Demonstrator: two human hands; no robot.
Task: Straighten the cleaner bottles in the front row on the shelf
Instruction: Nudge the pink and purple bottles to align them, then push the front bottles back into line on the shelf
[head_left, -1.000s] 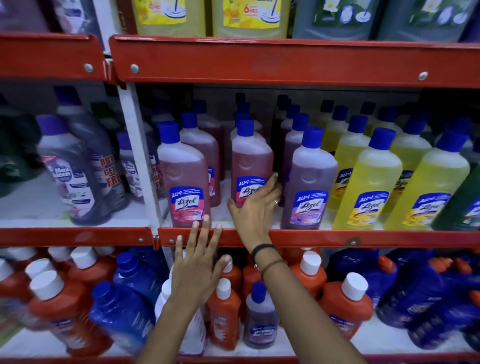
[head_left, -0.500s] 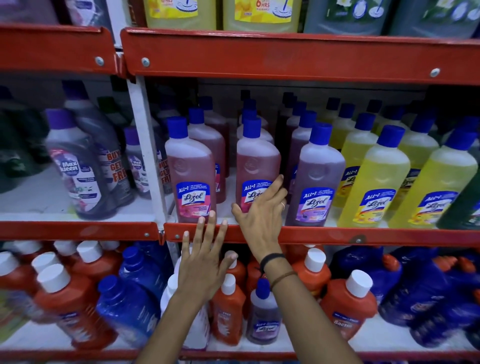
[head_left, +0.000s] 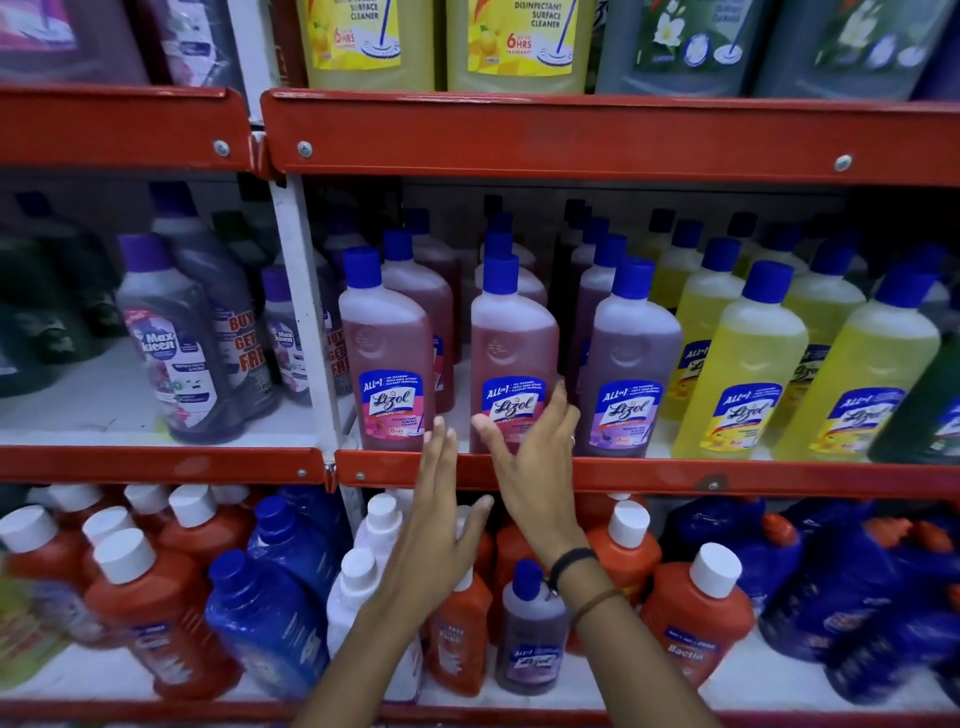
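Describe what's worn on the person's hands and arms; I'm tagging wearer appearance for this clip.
Both forearms are bare, with no sleeves or gloves in view. The right hand has a thin ring on one finger, and its wrist carries a black band with a thinner brown cord bracelet just below it. The left hand shows nothing worn.

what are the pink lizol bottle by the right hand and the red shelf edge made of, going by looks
Pink bottle: likely translucent plastic, slightly frosted; the liquid's colour shows through and moulded marks are visible. Its blue cap looks like opaque matte plastic. Red shelf edge: probably painted metal, glossy, with screw heads and scuffs.
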